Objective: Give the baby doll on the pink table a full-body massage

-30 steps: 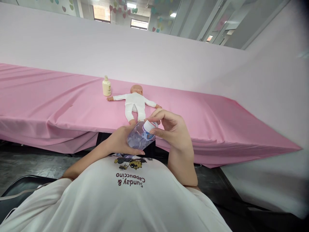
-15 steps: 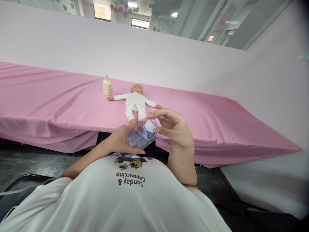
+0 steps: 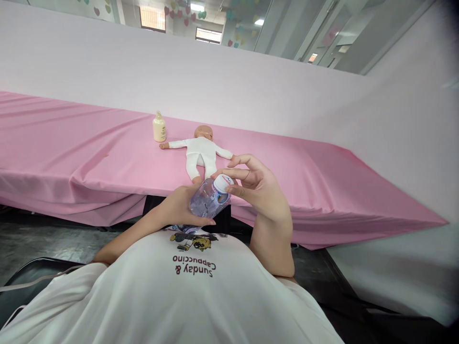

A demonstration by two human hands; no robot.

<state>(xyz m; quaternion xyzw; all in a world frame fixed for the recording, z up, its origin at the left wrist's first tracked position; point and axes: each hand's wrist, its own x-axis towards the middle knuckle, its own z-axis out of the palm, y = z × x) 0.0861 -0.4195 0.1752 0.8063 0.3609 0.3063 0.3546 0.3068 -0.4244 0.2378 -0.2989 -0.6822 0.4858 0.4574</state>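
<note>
A clear plastic bottle (image 3: pixel 205 202) with a white printed cap (image 3: pixel 223 183) is held tilted above my lap, its top leaning to the right. My left hand (image 3: pixel 182 206) wraps round the bottle's body, thumb on the near side. At the cap, my right hand (image 3: pixel 256 186) pinches with thumb and fingers while its other fingers curl loosely above. Just beyond the bottle, a baby doll (image 3: pixel 201 149) in a white suit lies on the pink cloth with its arms spread.
The pink cloth (image 3: pixel 107 162) covers a long table in front of me. A cream pump bottle (image 3: pixel 159 128) stands to the left of the doll. Behind rises a white wall (image 3: pixel 150 67) with glass above it. A black chair (image 3: pixel 39 267) shows at lower left.
My right hand has shifted its fingers around the cap, with some fingers lifting higher. The bottle's top has moved slightly to the left. My left hand keeps its grip.
</note>
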